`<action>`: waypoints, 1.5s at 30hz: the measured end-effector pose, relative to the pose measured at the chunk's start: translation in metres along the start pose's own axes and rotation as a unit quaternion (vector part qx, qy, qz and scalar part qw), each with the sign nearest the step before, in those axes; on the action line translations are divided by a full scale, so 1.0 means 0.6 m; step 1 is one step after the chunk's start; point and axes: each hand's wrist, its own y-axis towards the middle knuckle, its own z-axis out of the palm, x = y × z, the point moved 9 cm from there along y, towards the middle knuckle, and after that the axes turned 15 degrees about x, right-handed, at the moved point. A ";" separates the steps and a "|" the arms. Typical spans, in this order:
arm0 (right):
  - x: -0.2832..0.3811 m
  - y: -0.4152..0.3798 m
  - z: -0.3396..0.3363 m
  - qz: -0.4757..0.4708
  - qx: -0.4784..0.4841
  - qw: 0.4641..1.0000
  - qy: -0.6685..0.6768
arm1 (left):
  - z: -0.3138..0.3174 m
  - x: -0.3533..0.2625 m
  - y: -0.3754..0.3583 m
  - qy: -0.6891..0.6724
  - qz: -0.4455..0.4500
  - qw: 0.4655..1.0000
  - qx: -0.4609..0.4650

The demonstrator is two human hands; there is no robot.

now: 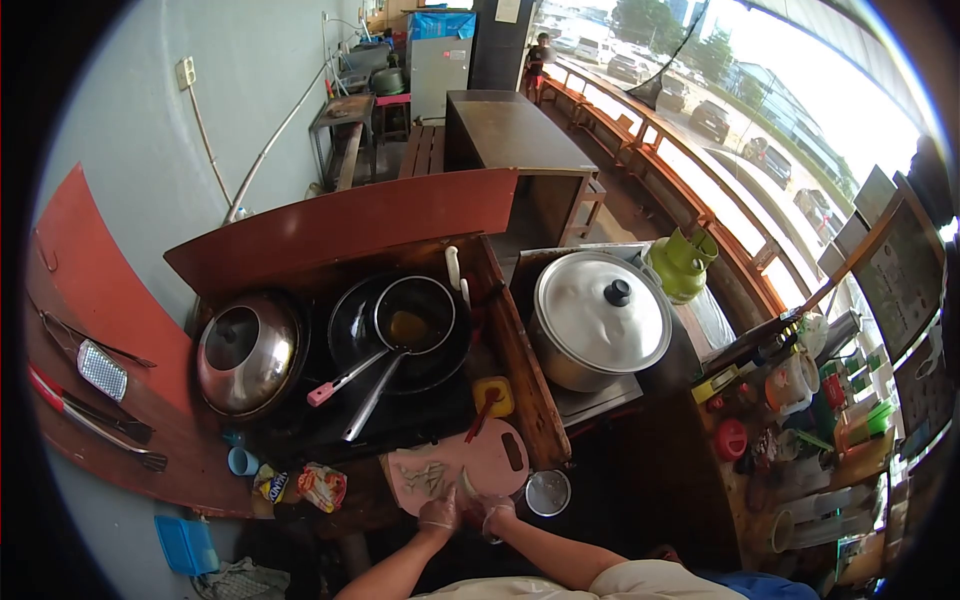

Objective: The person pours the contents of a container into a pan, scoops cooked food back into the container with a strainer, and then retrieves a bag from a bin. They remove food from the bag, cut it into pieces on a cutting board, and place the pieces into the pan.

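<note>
A pink cutting board [505, 440] with a handle slot lies in front of me, and cut pale strips [425, 478] are spread over its left part. My left hand [440, 513], in a clear plastic glove, is closed at the board's near edge beside the strips. What its fingers hold is too small to make out. Gloved as well, my right hand [496, 510] is closed around a knife, its pale blade [466, 482] slanting over the board between the hands. A small metal bowl [548, 493] stands to the right of the board.
Behind the board are a dark wok [345, 320] holding a long-handled pan [440, 345], a lidded wok [250, 355], and a large lidded pot [600, 320]. A red-handled utensil [484, 412] rests on a yellow container [500, 393]. Packets [320, 487] lie left. A person [537, 65] stands far back.
</note>
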 end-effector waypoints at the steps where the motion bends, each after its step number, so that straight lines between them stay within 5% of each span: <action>1: -0.023 0.036 -0.031 -0.076 0.053 0.989 -0.114 | 0.008 0.000 0.004 0.009 0.003 1.000 0.002; 2: 0.010 0.028 -0.003 -0.158 0.087 0.962 -0.206 | 0.010 -0.001 0.006 0.009 0.001 1.000 0.005; 4: -0.008 -0.013 0.009 0.068 -0.056 0.987 0.133 | 0.021 0.005 0.011 -0.001 -0.010 1.000 0.021; 5: -0.029 0.008 0.000 0.046 -0.012 0.975 0.217 | 0.019 0.003 0.010 -0.006 -0.001 1.000 0.016; 7: -0.030 0.006 0.004 0.064 -0.016 0.965 0.254 | 0.009 -0.004 0.004 -0.035 0.019 0.999 -0.003; 8: -0.049 0.055 -0.014 -0.012 0.104 0.991 0.085 | 0.021 0.004 0.008 -0.026 0.041 0.999 -0.019; 10: 0.005 -0.032 0.033 0.126 -0.030 0.976 0.176 | 0.026 0.009 0.009 -0.021 0.019 1.000 -0.010; 11: -0.030 0.015 -0.002 0.057 0.003 0.974 0.219 | 0.030 0.015 0.019 -0.030 -0.006 0.999 0.016; 12: 0.044 0.006 0.005 -0.088 0.057 0.980 -0.170 | 0.016 0.006 0.011 -0.032 0.019 0.999 0.000; 13: 0.092 -0.016 0.057 -0.222 0.112 0.810 -0.532 | -0.003 -0.007 0.003 -0.034 0.047 0.998 -0.023; 14: 0.064 -0.007 0.039 -0.212 0.111 0.815 -0.527 | 0.005 -0.006 -0.002 -0.034 0.043 0.998 -0.011; 16: 0.031 0.023 0.001 -0.216 0.132 0.903 -0.349 | -0.041 -0.028 -0.028 -0.069 0.133 0.971 -0.185; 18: 0.074 -0.027 0.057 0.040 0.057 0.994 -0.086 | -0.025 -0.022 -0.018 -0.044 0.112 0.980 -0.161; 19: 0.106 -0.078 0.098 0.137 -0.029 0.989 0.054 | -0.017 -0.019 -0.010 -0.019 0.093 0.985 -0.141; 22: 0.116 -0.081 0.100 0.116 -0.035 0.991 0.058 | -0.015 -0.029 0.003 0.007 0.048 0.997 -0.056; 34: 0.144 -0.088 0.120 0.119 -0.036 0.992 0.002 | 0.039 -0.018 0.038 0.067 0.056 0.996 -0.002; 45: 0.132 -0.083 0.115 0.117 -0.002 0.993 0.016 | 0.006 -0.041 -0.004 0.028 0.095 0.991 -0.088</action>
